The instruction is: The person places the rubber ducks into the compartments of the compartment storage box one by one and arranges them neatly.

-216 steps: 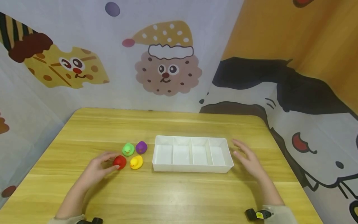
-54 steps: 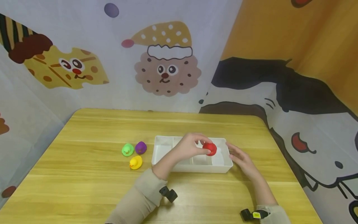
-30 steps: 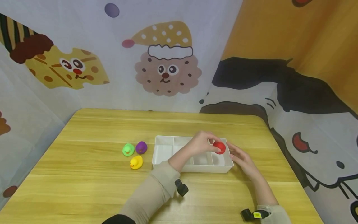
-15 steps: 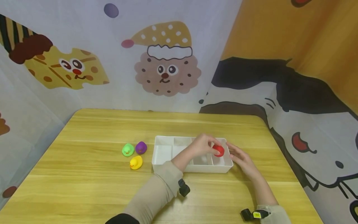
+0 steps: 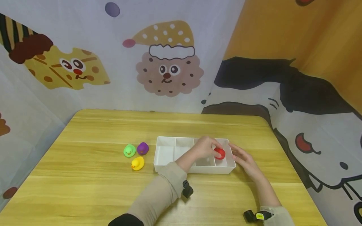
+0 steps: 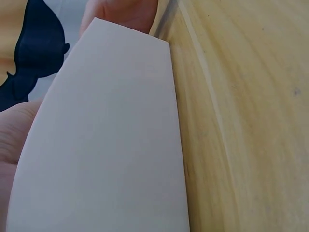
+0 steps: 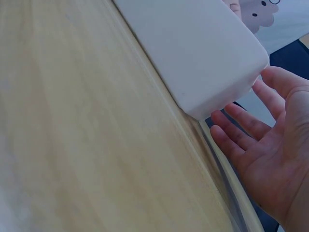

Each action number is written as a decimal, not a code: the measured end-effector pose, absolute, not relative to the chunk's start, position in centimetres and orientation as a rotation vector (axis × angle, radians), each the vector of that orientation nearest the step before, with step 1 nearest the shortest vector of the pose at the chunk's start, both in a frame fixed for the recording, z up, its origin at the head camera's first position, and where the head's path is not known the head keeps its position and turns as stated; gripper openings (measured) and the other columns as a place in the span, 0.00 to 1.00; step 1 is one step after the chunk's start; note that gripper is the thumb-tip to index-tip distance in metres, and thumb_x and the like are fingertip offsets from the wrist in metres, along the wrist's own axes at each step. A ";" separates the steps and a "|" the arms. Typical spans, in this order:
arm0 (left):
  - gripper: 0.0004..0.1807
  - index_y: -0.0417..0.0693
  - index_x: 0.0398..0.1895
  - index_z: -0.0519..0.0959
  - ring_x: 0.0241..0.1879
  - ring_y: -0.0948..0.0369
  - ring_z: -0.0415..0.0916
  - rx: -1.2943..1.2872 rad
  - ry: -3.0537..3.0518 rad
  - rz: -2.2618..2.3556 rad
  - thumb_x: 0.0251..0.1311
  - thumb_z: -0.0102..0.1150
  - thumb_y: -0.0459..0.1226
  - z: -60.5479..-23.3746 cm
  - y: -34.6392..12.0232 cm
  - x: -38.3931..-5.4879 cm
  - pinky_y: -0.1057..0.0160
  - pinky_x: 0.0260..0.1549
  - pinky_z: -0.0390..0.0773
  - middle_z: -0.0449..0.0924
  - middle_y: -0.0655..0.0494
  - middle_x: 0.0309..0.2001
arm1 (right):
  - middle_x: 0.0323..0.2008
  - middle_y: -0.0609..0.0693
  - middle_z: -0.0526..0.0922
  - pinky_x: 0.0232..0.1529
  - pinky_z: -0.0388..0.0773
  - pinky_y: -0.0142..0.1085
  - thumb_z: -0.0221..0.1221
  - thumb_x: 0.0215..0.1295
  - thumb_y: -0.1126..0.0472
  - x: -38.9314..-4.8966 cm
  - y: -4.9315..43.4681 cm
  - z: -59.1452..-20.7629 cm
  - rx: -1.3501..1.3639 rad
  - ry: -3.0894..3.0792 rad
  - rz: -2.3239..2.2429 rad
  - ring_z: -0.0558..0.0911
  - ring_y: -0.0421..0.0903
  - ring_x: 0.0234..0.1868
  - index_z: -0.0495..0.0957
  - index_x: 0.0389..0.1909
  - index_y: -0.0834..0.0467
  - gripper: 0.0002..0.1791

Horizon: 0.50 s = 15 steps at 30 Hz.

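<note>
The left hand, right of center in the head view, has thumb and fingers clamped on the red toy, its grip closed around the toy's left side. That toy sits in the rightmost of four compartments of the white tray, toward the left side of that compartment; whether it touches the floor of the tray I cannot tell. The tray's long axis runs left to right across the frame, and the left forearm crosses its near edge slantwise from the lower center.

What matters most here, I judge, is how the toy lies between that grip and the tray's right end (its own long axis is unclear, with fingers over part of it). The left hand is the nearer one; the right hand lies just outside the right end wall, fingers apart and holding nothing, its tips appearing to touch the tray in the right wrist view.

Left of center, on the desk, are a green duck, a purple toy and a yellow duck, well apart from either hand.
</note>
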<state>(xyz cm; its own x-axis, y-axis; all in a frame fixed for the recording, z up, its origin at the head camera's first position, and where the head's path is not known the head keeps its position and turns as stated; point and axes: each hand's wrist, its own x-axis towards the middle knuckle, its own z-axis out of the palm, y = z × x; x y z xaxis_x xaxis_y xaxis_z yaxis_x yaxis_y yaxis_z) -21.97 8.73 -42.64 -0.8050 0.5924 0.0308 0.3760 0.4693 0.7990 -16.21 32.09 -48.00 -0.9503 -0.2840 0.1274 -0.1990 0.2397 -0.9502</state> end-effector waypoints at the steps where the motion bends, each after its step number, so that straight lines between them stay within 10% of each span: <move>1: 0.15 0.52 0.42 0.87 0.46 0.67 0.75 0.833 2.478 1.231 0.47 0.74 0.36 -42.7 8.8 -22.0 0.69 0.47 0.71 0.83 0.65 0.42 | 0.63 0.69 0.66 0.53 0.70 0.29 0.50 0.72 0.66 -16.2 32.1 -48.0 -0.473 2.416 -1.836 0.74 0.37 0.56 0.60 0.69 0.65 0.26; 15: 0.14 0.54 0.39 0.88 0.44 0.68 0.75 0.754 2.558 1.127 0.46 0.75 0.36 -43.3 10.0 -21.9 0.72 0.43 0.70 0.83 0.68 0.40 | 0.64 0.69 0.64 0.53 0.70 0.28 0.51 0.72 0.66 -16.2 32.1 -48.0 -0.473 2.404 -1.839 0.73 0.37 0.56 0.60 0.69 0.65 0.27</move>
<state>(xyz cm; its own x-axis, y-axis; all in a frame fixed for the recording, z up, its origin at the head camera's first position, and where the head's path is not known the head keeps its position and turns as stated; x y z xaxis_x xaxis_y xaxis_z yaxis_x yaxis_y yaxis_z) -21.88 9.96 -43.35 -0.8363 0.5480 -0.0155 0.3584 0.5680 0.7409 -16.20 32.08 -47.97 -0.9492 -0.2891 0.1240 -0.1953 0.2326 -0.9528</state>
